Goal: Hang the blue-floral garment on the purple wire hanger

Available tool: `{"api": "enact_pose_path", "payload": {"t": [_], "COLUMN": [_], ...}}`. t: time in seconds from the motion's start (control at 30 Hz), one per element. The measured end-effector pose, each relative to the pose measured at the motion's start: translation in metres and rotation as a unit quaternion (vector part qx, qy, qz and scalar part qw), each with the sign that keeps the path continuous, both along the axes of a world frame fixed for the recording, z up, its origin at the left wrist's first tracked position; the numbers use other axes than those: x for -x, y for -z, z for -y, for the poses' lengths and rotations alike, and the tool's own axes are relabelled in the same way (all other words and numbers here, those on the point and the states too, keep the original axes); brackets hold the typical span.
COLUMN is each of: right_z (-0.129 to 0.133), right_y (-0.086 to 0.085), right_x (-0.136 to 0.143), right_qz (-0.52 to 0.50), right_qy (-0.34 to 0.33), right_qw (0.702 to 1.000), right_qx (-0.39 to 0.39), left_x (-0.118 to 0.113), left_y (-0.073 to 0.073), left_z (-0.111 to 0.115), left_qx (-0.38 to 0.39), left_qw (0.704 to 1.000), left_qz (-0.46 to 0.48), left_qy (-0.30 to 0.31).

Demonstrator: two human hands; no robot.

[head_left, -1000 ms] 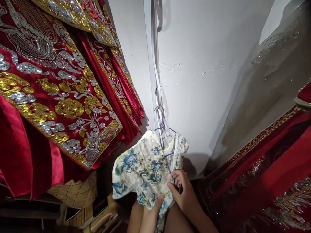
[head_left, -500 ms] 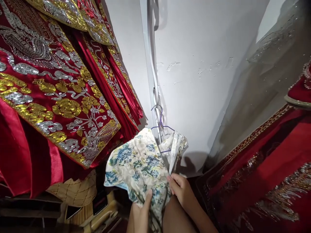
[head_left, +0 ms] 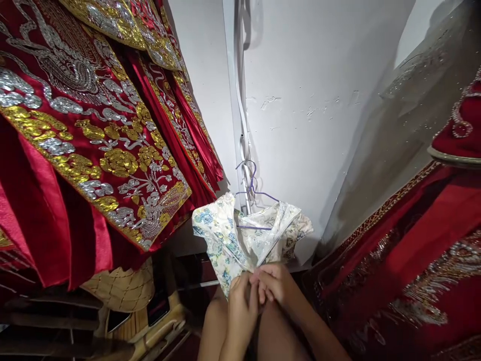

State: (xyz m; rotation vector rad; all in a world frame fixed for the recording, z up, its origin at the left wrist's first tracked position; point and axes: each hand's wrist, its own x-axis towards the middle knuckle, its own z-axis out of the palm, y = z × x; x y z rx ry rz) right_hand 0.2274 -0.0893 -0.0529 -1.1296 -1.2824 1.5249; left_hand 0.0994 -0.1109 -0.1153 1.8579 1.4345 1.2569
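A short-sleeved floral garment (head_left: 221, 235), white with blue and green flowers, hangs in front of me on a thin purple hanger (head_left: 255, 190). Its V-shaped neck opening gapes, and the hanger's lower bar shows inside. At the bottom of that opening, my left hand (head_left: 242, 301) and my right hand (head_left: 272, 283) meet with fingers closed on the cloth. The fingertips of both hands touch or nearly touch. Whatever small part they pinch is hidden behind the fingers. The garment's lower end is mostly covered by my hands and legs.
The hanger's hook sits on a white strap (head_left: 240, 110) along the pale wall (head_left: 300, 150). Red costumes with gold and silver embroidery (head_left: 120, 163) hang at left; another beaded red garment (head_left: 424, 240) is at right. At lower left are a bamboo chair (head_left: 171, 321), a woven bag (head_left: 120, 286) and a phone (head_left: 158, 311).
My left hand has risen from the garment's lower front to join my right hand at the neck opening. The garment has turned to face me and its opening is wider.
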Motion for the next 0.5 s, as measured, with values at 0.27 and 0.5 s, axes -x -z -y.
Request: {"api": "enact_pose_path", "payload": {"t": [0.27, 0.5], "right_z": [-0.067, -0.055], "right_y": [-0.096, -0.099], "right_x": [-0.012, -0.001], "right_qz": [-0.094, -0.111], "right_qy": [0.095, 0.084], "right_qw": [0.988, 0.984], "right_qx": [-0.072, -0.108], "left_x": [-0.014, 0.012], "left_y": [0.027, -0.001], "left_z": [0.004, -0.015], "left_qx": [0.103, 0.159], "left_qw": [0.994, 0.983], "left_qz": [-0.015, -0.06], "left_qy": [0.033, 0.073]}}
